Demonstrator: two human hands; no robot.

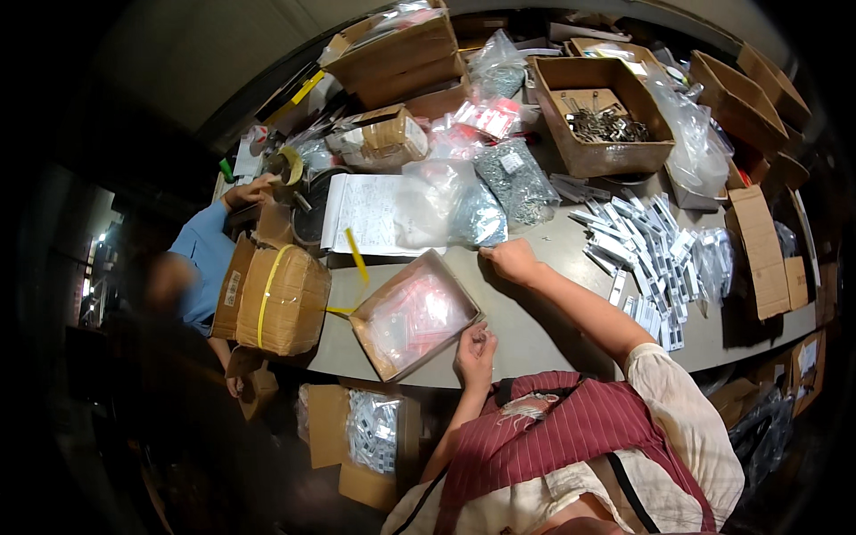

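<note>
My right hand [513, 261] reaches across the table, its fingers closed at the lower edge of a clear plastic bag [480, 217] with small metal parts in it. Beside the near right corner of a shallow open carton [366, 346] is my left hand [477, 349], fingers curled together; what they hold, if anything, is hidden. Clear zip bags with red edges [415, 316] fill that carton. Behind it lie written paper sheets [361, 209], partly covered by an empty-looking clear bag [434, 201]. Another bag of small metal fasteners [519, 178] lies farther back.
Many grey-white metal pieces [646, 254] are heaped on the right. A carton of metal hardware [597, 156] stands behind. At left, a person in a blue shirt [198, 254] works near a strapped carton [281, 299]. An open box of similar pieces [373, 428] sits below the table edge.
</note>
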